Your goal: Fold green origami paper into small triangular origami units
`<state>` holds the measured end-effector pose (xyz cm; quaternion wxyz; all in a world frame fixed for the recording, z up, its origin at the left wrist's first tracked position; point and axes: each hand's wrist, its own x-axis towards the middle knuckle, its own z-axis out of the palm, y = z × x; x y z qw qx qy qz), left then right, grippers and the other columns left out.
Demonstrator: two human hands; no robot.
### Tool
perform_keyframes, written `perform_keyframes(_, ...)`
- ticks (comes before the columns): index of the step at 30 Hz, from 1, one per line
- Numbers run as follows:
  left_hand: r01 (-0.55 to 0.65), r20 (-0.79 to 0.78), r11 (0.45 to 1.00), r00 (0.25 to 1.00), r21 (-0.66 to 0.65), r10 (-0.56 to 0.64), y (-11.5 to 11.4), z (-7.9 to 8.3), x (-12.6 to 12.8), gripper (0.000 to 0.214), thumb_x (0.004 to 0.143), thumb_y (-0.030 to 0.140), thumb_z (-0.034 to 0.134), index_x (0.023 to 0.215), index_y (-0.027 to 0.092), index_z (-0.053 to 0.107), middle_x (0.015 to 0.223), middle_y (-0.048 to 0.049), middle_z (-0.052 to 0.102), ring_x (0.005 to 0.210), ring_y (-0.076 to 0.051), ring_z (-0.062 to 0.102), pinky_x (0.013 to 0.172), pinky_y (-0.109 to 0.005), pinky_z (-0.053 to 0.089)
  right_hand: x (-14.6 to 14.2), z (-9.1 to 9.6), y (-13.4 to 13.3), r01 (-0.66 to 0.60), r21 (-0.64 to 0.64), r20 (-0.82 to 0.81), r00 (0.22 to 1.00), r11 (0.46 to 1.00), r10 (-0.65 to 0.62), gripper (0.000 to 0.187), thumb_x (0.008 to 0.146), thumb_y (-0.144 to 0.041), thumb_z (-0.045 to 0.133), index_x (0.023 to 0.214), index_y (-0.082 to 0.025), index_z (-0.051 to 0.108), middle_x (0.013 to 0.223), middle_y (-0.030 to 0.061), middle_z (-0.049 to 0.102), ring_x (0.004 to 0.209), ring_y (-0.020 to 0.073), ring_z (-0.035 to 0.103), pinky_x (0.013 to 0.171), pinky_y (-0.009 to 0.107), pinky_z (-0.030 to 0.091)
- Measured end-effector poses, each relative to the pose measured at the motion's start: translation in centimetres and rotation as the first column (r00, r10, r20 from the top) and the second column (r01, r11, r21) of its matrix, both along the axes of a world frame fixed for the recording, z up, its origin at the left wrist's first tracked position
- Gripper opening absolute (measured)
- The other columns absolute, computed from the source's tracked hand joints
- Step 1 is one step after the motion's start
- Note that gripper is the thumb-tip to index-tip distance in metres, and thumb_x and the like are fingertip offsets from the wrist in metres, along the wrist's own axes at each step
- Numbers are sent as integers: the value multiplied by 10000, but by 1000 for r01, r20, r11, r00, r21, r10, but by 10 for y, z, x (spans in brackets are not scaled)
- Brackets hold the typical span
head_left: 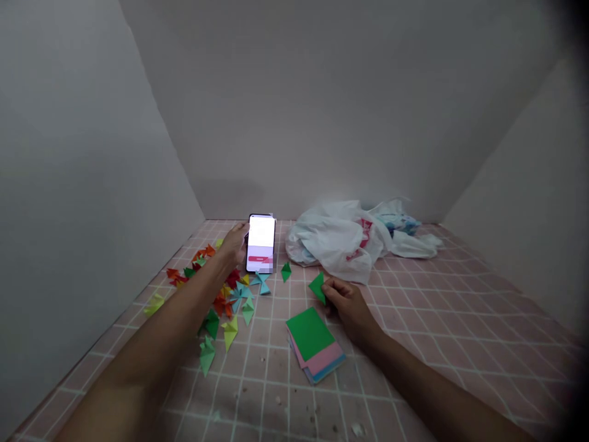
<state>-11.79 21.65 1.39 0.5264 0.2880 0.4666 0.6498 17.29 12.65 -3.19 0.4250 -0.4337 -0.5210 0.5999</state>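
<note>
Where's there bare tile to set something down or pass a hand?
Open pink tile lies right of the right hand, which holds folded green paper, and below the plastic bag. More lies nearest you, below the paper stack. Crowded: origami pieces below the left hand, beside the phone.

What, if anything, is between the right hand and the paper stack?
Nothing visible. The right hand, pinching a folded green paper, sits right beside the stack of colored paper squares, with no object between them.
</note>
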Motion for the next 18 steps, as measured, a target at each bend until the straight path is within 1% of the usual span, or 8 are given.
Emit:
perform_keyframes(4,-18,-39,1000,999,16,19,-1,1,2,60,855,145,659,832,188,624,816,-51,718,749,-210,691,743,-371,561,-1,1,0,2,6,-7,1000,1000,-2,336,757,-460,669,632,-193,505,494,-52,487,422,83,427,431,210,290)
perform_keyframes(8,-21,-53,1000,998,18,21,-3,2,3,54,848,170,678,863,188,628,825,-61,724,777,-221,697,765,-380,568,-2,4,-1,10,-8,13,1000,1000,-10,330,749,-464,662,636,-197,504,472,-52,482,413,81,402,423,210,272)
perform_keyframes(14,-22,-50,1000,998,9,23,-5,3,3,159,826,234,741,931,197,628,867,-80,740,862,-267,721,792,-419,573,-2,5,-1,16,-11,22,1000,1000,-16,332,740,-468,664,626,-199,507,473,-46,483,414,88,415,424,215,276)
perform_keyframes(18,-24,-38,1000,999,2,25,-5,3,3,201,822,248,749,981,207,633,899,-93,747,926,-295,726,816,-437,570,-2,4,-1,20,-4,15,1000,1000,-20,331,745,-466,667,628,-200,510,480,-43,487,412,89,414,421,220,277)
